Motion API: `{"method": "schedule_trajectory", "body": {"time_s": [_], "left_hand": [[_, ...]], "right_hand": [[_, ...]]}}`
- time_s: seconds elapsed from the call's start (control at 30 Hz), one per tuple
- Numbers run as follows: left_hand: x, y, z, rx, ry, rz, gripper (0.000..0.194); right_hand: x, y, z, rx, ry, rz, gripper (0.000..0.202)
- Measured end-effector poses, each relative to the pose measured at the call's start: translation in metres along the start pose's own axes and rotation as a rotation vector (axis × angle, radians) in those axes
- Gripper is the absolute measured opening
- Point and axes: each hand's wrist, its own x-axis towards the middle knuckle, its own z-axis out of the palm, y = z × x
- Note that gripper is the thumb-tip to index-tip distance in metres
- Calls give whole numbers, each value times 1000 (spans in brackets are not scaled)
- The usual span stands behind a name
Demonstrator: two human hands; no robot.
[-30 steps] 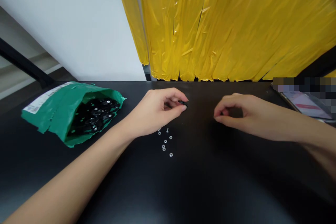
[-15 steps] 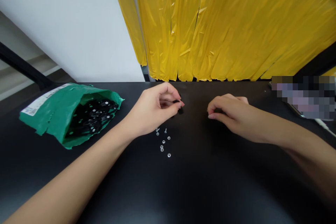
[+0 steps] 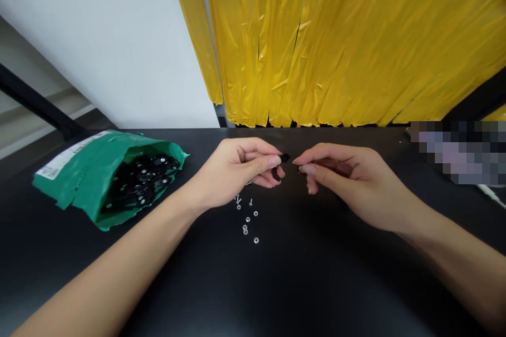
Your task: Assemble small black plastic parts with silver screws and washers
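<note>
My left hand [image 3: 241,168] pinches a small black part [image 3: 284,158] between thumb and forefinger, just above the black table [image 3: 276,284]. My right hand [image 3: 340,174] is close beside it, its thumb and forefinger tips pinched together and almost touching the part; whether it holds anything is hidden. Several small silver screws and nuts [image 3: 248,217] lie on the table just below my left hand.
A torn green mailing bag [image 3: 90,174] full of black parts with silver studs lies open at the left. Yellow plastic strips [image 3: 348,37] hang behind the table's far edge. A blurred-out object [image 3: 458,150] sits at the far right.
My right hand has moved left toward my left hand until the fingertips nearly meet. My left hand lifted the black part slightly and turned it toward the right hand.
</note>
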Motion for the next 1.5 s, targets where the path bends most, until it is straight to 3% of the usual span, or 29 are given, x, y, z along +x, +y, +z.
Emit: {"method": "schedule_trajectory", "body": {"time_s": [0.13, 0.23, 0.6, 0.87, 1.3, 1.5], "left_hand": [[-1, -2, 1, -111, -28, -76, 26], [-1, -3, 3, -174, -61, -118, 27], [0, -6, 1, -197, -96, -182, 30], [-1, -8, 8, -231, -64, -223, 27], [-5, -3, 2, -319, -219, -260, 12], [-6, -4, 9, -228, -147, -247, 10]], "right_hand": [[-3, 0, 6, -41, 167, -89, 11], [-5, 0, 10, -91, 208, -161, 8], [-9, 0, 15, -347, 173, -311, 16], [-13, 10, 19, -537, 153, -379, 11], [-11, 6, 16, -428, 87, -480, 17], [-12, 7, 14, -428, 61, -475, 20]]}}
